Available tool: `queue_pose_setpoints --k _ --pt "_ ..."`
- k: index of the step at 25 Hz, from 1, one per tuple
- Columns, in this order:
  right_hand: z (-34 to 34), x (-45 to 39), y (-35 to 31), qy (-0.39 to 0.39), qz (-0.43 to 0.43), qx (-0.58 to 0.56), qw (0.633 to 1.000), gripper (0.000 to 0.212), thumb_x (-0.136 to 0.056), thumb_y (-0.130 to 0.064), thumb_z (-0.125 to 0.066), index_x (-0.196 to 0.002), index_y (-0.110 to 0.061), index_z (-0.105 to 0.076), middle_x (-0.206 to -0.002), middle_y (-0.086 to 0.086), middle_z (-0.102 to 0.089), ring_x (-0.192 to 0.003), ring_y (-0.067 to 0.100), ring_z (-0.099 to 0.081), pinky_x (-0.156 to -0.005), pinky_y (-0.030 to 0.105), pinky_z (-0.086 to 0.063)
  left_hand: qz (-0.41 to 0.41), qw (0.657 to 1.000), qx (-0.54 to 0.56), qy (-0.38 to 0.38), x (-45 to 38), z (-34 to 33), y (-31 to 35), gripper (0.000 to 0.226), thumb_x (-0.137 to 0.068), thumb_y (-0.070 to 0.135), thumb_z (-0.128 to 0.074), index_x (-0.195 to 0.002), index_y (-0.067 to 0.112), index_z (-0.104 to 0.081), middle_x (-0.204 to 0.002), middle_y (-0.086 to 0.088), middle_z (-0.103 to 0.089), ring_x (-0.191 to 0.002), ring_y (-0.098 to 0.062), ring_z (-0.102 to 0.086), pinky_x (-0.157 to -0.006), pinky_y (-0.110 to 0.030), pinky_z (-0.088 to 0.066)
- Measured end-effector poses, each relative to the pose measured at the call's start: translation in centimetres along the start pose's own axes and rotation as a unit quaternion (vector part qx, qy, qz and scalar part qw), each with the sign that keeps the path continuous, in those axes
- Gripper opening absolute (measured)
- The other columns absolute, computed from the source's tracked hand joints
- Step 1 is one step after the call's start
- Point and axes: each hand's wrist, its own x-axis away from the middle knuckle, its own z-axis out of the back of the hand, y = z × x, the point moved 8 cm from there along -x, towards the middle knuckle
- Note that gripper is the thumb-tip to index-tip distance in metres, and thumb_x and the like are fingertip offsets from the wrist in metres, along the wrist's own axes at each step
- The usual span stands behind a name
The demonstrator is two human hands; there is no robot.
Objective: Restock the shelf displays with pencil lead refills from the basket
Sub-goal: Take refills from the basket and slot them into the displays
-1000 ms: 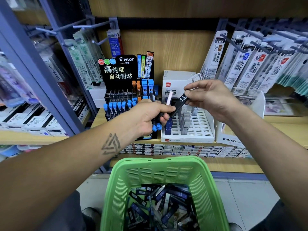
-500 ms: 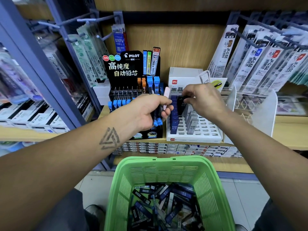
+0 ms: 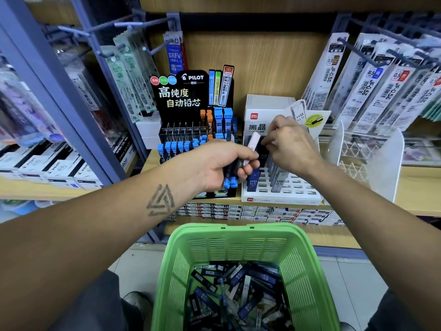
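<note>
The left hand (image 3: 220, 164) is extended forward over the shelf edge, knuckles up, with its fingers curled round a bundle of lead refill cases (image 3: 241, 161); a pale pink case projects upward from the bundle and blue caps project below the palm. The right hand (image 3: 290, 145) is positioned just beside the left, palm down, over the rear rows of the white slotted display tray (image 3: 281, 195). Its fingertips are pinched together on a dark case (image 3: 262, 142) at the tray; the case is largely covered by the fingers, so its seating in a slot cannot be determined. Several navy and grey cases stand upright in the tray slots. The black Pilot display (image 3: 191, 120) stands to the left of the tray, partly masked by the left hand. The green basket (image 3: 238, 237) sits below both forearms and contains a loose pile of refill cases (image 3: 238, 292); its near rim is cut off by the frame. Hanging packets (image 3: 372, 87) at upper right are blurred.
</note>
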Motion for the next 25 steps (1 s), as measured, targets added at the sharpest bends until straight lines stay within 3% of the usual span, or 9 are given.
queue_pose_setpoints --k 2,4,5,8,13,16,19,22,25 --pt "1.4 -0.1 0.0 0.027 -0.07 -0.201 0.977 0.018 -0.091 -0.008 -0.065 -0.1 -0.017 -0.078 -0.1 0.001 -0.069 -0.095 0.017 -0.062 -0.086 0.032 -0.048 0.009 0.999 -0.026 -0.026 0.2 -0.6 -0.5 0.016 -0.094 -0.002 -0.059 -0.078 0.001 -0.058 -0.062 -0.011 -0.062 -0.038 -0.009 -0.048 -0.034 -0.015 -0.035" --pt "1.6 0.2 -1.1 -0.046 -0.123 -0.458 0.879 0.012 -0.092 -0.013 -0.069 -0.102 -0.01 -0.076 -0.092 0.004 -0.073 -0.082 0.011 -0.064 -0.077 0.023 -0.048 0.013 0.998 -0.044 -0.053 0.5 -1.4 -0.9 0.011 -0.093 -0.003 -0.061 -0.082 0.0 -0.059 -0.063 -0.012 -0.062 -0.039 -0.009 -0.048 -0.034 -0.015 -0.034" --pt "1.4 0.7 -2.2 -0.103 -0.116 -0.515 0.843 0.016 -0.09 -0.013 -0.071 -0.103 -0.004 -0.075 -0.089 0.007 -0.073 -0.076 0.011 -0.064 -0.072 0.021 -0.049 0.015 0.997 -0.047 -0.064 0.7 -1.8 -1.0 0.008 -0.092 -0.003 -0.061 -0.086 0.001 -0.059 -0.063 -0.012 -0.062 -0.039 -0.009 -0.048 -0.034 -0.015 -0.034" --pt "0.9 2.2 -4.1 -0.198 -0.08 -0.535 0.818 0.011 -0.084 -0.003 -0.073 -0.094 0.002 -0.072 -0.078 0.01 -0.068 -0.068 0.014 -0.061 -0.062 0.02 -0.05 0.02 0.995 -0.047 -0.091 1.0 -2.7 -1.4 0.009 -0.092 -0.003 -0.061 -0.086 0.004 -0.059 -0.066 -0.013 -0.061 -0.041 -0.009 -0.049 -0.034 -0.014 -0.035" --pt "0.9 1.9 -0.1 -0.106 -0.228 -0.643 0.723 0.008 -0.091 -0.008 -0.066 -0.085 -0.011 -0.063 -0.08 0.013 -0.068 -0.063 0.018 -0.062 -0.062 0.026 -0.048 0.055 0.99 -0.005 -0.132 1.0 -3.1 -1.8 0.007 -0.096 0.001 -0.054 -0.091 0.002 -0.059 -0.069 -0.01 -0.057 -0.039 -0.004 -0.044 -0.032 -0.01 -0.031" --pt "1.8 1.8 2.0 -0.007 -0.268 -0.667 0.696 0.006 -0.093 -0.012 -0.067 -0.091 -0.015 -0.063 -0.072 0.003 -0.07 -0.056 0.013 -0.061 -0.05 0.021 -0.042 0.083 0.988 0.009 -0.131 0.8 -2.8 -2.4 0.009 -0.098 0.004 -0.048 -0.091 0.005 -0.053 -0.064 -0.003 -0.048 -0.036 -0.004 -0.036 -0.03 -0.01 -0.023" --pt "2.1 1.8 2.0 0.003 -0.26 -0.695 0.671 0.003 -0.095 -0.008 -0.063 -0.096 -0.01 -0.065 -0.072 0.004 -0.07 -0.055 0.013 -0.059 -0.048 0.019 -0.045 0.083 0.992 0.031 -0.088 0.6 -2.0 -2.1 0.013 -0.092 0.006 -0.045 -0.08 0.011 -0.046 -0.059 0.002 -0.036 -0.037 -0.006 -0.032 -0.031 -0.013 -0.021" --pt "2.1 2.1 1.3 -0.035 -0.249 -0.67 0.699 0.002 -0.095 -0.006 -0.062 -0.096 -0.007 -0.064 -0.07 0.006 -0.07 -0.055 0.014 -0.059 -0.051 0.021 -0.048 0.05 0.995 0.074 -0.05 0.3 -1.3 -1.0 0.016 -0.095 0.013 -0.046 -0.079 0.013 -0.046 -0.056 0.004 -0.031 -0.037 -0.005 -0.03 -0.029 -0.013 -0.021" --pt "2.3 2.1 1.0 -0.031 -0.231 -0.633 0.739 0.01 -0.093 -0.004 -0.065 -0.102 -0.003 -0.06 -0.065 0.007 -0.069 -0.052 0.014 -0.059 -0.05 0.021 -0.049 0.017 0.995 0.09 -0.038 0.3 -1.3 -0.2 0.006 -0.103 0.018 -0.048 -0.103 0.012 -0.048 -0.055 0.004 -0.032 -0.035 -0.004 -0.03 -0.029 -0.012 -0.02"
